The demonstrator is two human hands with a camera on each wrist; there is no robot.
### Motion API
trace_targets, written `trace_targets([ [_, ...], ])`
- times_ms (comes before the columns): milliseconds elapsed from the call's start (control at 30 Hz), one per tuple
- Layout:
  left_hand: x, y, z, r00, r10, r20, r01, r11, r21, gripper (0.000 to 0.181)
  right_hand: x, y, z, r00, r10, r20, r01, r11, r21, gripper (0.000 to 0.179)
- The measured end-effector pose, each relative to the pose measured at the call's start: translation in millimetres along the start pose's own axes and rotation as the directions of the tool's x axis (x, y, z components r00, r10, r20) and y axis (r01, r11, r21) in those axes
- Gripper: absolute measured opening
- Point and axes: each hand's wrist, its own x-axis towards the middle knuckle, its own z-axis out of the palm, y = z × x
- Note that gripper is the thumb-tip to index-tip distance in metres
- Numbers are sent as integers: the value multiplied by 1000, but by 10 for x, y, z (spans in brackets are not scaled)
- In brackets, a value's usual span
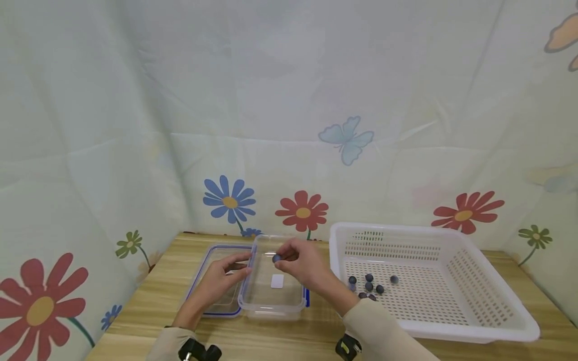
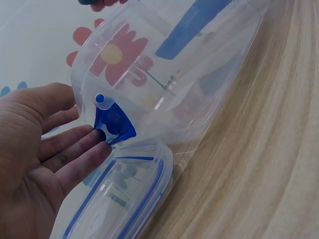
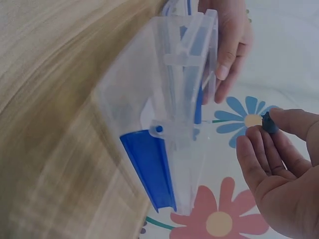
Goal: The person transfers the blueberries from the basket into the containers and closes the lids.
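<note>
My right hand point(image 1: 307, 265) pinches a blueberry point(image 1: 276, 258) between thumb and fingertips, above the clear plastic food container point(image 1: 271, 313). In the right wrist view the blueberry point(image 3: 269, 123) shows its crown end. My left hand point(image 1: 220, 282) is at the container's left side, fingers loosely extended; in the left wrist view its fingertips are right at a blue latch point(image 2: 113, 122). A white square point(image 1: 277, 281) shows at the container's bottom. Several blueberries point(image 1: 369, 286) lie in the left part of a white plastic basket point(image 1: 433, 329).
A clear lid with a blue seal point(image 1: 221, 315) lies on the wooden table point(image 1: 135, 321), left of the container and partly behind my left hand. The perforated basket takes up the table's right side. A flower-printed curtain point(image 1: 271, 150) hangs behind the table.
</note>
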Motion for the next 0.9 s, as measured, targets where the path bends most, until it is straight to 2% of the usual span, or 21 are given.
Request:
trace_targets([
  [500,-9,4,-1,1000,6,9,-5,1000,-7,47,23,20,74,998,55,22,-53,996,-70,14],
  [900,2,7,-16,1000,-7,6,7,1000,11,48,9,22,16,998,66,16,-65,996,-54,15],
])
